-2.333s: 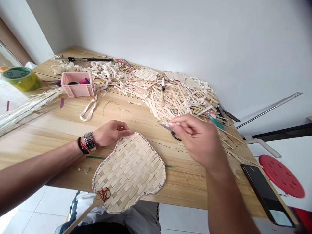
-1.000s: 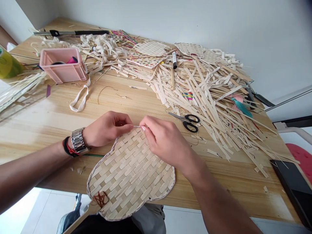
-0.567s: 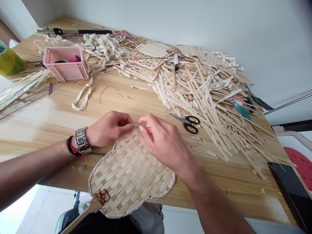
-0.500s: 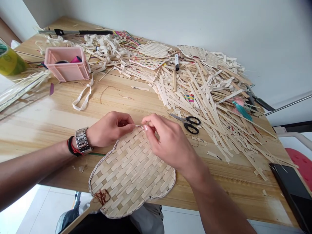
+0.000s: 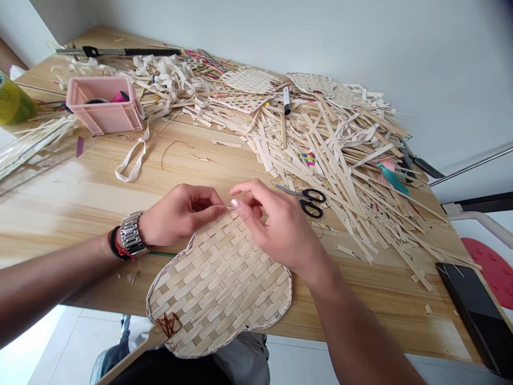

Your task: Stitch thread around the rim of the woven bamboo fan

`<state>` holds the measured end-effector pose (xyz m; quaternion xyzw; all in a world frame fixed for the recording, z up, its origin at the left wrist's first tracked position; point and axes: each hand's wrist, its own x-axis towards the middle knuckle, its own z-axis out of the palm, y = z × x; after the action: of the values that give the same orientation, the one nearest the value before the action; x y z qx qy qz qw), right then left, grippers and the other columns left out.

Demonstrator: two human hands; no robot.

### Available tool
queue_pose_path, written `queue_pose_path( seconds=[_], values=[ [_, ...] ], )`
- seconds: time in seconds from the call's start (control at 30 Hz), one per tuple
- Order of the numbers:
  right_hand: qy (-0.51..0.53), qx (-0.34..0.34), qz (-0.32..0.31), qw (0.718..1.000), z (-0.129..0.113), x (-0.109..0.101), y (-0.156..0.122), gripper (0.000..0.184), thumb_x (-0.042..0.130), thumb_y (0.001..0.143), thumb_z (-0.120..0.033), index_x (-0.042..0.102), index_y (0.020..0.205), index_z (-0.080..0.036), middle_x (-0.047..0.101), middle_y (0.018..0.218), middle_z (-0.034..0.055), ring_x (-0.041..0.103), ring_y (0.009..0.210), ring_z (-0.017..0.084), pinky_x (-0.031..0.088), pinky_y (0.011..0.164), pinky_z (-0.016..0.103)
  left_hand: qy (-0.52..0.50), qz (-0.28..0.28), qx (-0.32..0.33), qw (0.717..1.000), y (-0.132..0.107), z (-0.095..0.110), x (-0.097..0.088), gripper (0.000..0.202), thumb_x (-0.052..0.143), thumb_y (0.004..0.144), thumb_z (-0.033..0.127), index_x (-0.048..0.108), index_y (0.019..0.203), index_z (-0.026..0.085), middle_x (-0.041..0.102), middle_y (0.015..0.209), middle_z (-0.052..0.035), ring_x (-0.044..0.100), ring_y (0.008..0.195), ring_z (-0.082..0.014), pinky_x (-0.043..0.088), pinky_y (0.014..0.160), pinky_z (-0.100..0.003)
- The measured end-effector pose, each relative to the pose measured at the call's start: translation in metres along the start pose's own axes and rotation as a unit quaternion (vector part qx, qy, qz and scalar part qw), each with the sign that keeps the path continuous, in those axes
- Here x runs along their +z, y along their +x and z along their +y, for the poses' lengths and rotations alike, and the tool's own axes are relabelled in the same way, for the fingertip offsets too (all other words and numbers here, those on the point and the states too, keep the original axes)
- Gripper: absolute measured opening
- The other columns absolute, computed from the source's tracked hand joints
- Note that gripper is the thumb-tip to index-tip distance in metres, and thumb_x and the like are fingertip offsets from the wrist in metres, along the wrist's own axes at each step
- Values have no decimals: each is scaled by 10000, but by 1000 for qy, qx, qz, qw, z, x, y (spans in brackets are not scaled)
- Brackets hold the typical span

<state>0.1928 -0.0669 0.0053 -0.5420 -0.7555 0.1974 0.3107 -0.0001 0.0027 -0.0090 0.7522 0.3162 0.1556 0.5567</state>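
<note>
A woven bamboo fan (image 5: 218,291) with a wooden handle and a red thread knot lies at the near edge of the wooden table (image 5: 80,198). My left hand (image 5: 180,214), with a steel watch on its wrist, pinches the fan's far rim. My right hand (image 5: 276,224) meets it there, thumb and forefinger pinched on a thin needle-like thing at the rim; I cannot make out what it is. Black-handled scissors (image 5: 308,200) lie just right of my right hand.
A big heap of bamboo strips (image 5: 340,160) covers the table's right and back. A pink box (image 5: 103,104), a black marker (image 5: 286,100), a white ribbon loop (image 5: 130,160), yellow tape (image 5: 12,104) and a dark tablet (image 5: 473,315) also lie there. A red stool (image 5: 491,270) stands right.
My right hand let go of the scissors on the table and came over to the fan's far rim, where it now pinches beside my left hand. The left hand stayed put.
</note>
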Motion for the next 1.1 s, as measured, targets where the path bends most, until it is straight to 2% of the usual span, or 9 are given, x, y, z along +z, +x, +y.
queue_pose_path(
  seconds=[0.1, 0.2, 0.27, 0.37, 0.5, 0.67, 0.77, 0.87, 1.1],
  values=[
    [14, 69, -8, 997, 3, -6, 1, 249, 457, 997, -321, 571, 833, -173, 487, 633, -36, 411, 564, 86, 317, 546, 248, -9, 2, 3, 1000, -2, 2, 1, 236, 567, 926, 311, 631, 800, 121, 424, 575, 42, 336, 504, -67, 248, 433, -190],
    [46, 125, -56, 989, 7, -5, 2, 433, 460, 990, -405, 403, 628, -176, 329, 577, -47, 292, 546, 82, 234, 515, 268, -12, 9, 1, 1000, -3, 2, 2, 255, 580, 921, 329, 627, 788, 116, 421, 561, 41, 327, 491, -66, 239, 422, -193],
    [94, 149, -87, 981, 8, -1, 2, 460, 478, 975, -440, 357, 618, -178, 309, 603, -44, 283, 567, 83, 225, 525, 271, -15, 15, 0, 1000, -4, 2, 3, 263, 591, 915, 340, 640, 790, 114, 435, 553, 37, 320, 479, -65, 229, 414, -199],
    [179, 184, -123, 959, 11, 3, 2, 434, 497, 954, -480, 446, 653, -172, 358, 652, -35, 323, 600, 90, 254, 551, 265, -25, 22, 16, 999, -4, 1, 4, 250, 612, 905, 349, 680, 854, 114, 546, 600, 1, 400, 492, -78, 274, 422, -205],
    [301, 244, -138, 911, 14, 5, 1, 407, 566, 894, -531, 581, 731, -158, 445, 676, -21, 374, 601, 94, 289, 545, 249, -39, 23, 33, 998, -3, 1, 5, 239, 624, 900, 345, 688, 932, 117, 610, 656, -24, 474, 522, -94, 326, 439, -209],
    [465, 305, -145, 819, 14, 7, 2, 320, 693, 813, -462, 618, 782, -152, 530, 687, -16, 469, 590, 93, 344, 547, 229, -87, 16, 27, 996, -3, 2, 6, 177, 614, 910, 282, 560, 999, 138, 494, 593, 45, 359, 471, -66, 273, 420, -192],
    [510, 322, -123, 788, 13, 10, 3, 271, 740, 771, -391, 614, 772, -151, 528, 663, -35, 469, 561, 76, 351, 537, 214, -96, 9, 20, 995, -3, 3, 6, 150, 603, 914, 270, 520, 944, 149, 477, 594, 52, 338, 480, -62, 258, 421, -186],
    [522, 320, -98, 784, 11, 14, 3, 223, 726, 772, -338, 605, 744, -153, 503, 625, -52, 439, 534, 63, 324, 503, 200, -60, 1, 8, 998, -3, 4, 5, 175, 604, 910, 290, 565, 861, 126, 486, 615, 29, 361, 508, -65, 271, 435, -191],
    [492, 303, -29, 815, 10, 18, 3, 207, 669, 813, -345, 573, 756, -171, 461, 615, -62, 383, 515, 58, 272, 471, 202, -39, -9, 6, 999, -5, 5, 4, 199, 587, 919, 307, 569, 818, 136, 457, 606, 38, 348, 499, -62, 267, 433, -187]
  ],
)
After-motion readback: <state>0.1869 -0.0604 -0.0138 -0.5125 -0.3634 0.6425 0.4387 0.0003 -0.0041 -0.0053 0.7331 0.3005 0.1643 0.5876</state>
